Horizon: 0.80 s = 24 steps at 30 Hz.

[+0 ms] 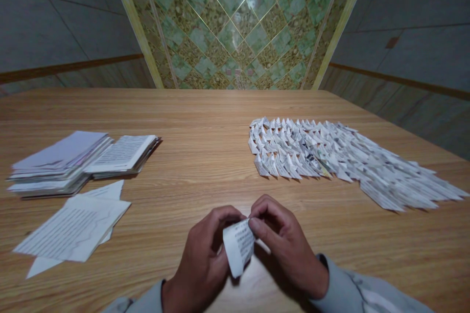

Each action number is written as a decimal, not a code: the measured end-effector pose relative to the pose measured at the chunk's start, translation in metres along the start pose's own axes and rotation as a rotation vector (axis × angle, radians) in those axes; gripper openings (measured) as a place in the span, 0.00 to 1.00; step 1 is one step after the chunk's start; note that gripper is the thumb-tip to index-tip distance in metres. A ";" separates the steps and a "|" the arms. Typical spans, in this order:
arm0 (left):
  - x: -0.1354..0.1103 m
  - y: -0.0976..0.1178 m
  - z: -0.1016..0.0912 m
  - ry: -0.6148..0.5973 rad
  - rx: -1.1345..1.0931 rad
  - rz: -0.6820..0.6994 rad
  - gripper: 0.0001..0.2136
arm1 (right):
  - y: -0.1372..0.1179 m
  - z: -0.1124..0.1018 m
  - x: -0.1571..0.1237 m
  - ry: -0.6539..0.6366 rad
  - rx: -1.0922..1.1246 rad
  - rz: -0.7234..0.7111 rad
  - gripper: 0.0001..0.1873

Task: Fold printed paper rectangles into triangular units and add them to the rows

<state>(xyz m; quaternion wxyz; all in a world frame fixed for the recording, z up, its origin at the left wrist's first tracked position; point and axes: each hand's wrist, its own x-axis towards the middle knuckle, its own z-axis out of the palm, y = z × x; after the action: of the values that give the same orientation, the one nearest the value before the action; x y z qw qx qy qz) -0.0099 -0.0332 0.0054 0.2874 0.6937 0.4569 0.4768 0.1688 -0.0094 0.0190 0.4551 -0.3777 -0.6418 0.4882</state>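
Observation:
A small folded piece of printed paper (240,244) is held up between my two hands, just above the wooden table. My left hand (205,249) grips its left and far side, with the fingers curled behind it. At its upper right corner, the thumb and fingers of my right hand (281,239) pinch the paper. Dark lines of print show on the face turned toward me, and a blank white flap hangs at its left. The fingertips behind the paper are hidden.
Rows of folded paper boats (279,164) stand packed together on the right of the table (205,112). At left are a thick paper stack (62,156), a smaller printed stack (123,154) and loose printed sheets (73,227). A tiled wall (235,34) rises behind.

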 end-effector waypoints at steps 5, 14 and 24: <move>0.005 0.006 -0.004 -0.067 -0.167 -0.132 0.12 | -0.001 -0.006 0.003 0.047 -0.075 -0.045 0.10; 0.010 0.007 -0.004 -0.058 -0.029 -0.045 0.03 | -0.002 -0.005 0.000 0.002 -0.233 -0.118 0.08; 0.010 0.009 0.000 -0.050 -0.030 -0.068 0.08 | -0.003 -0.004 0.000 -0.063 -0.277 -0.139 0.08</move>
<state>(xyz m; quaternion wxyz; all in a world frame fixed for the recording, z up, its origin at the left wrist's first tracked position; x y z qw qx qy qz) -0.0055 -0.0279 0.0167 0.3253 0.6852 0.4654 0.4562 0.1720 -0.0087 0.0226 0.4111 -0.3757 -0.7416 0.3740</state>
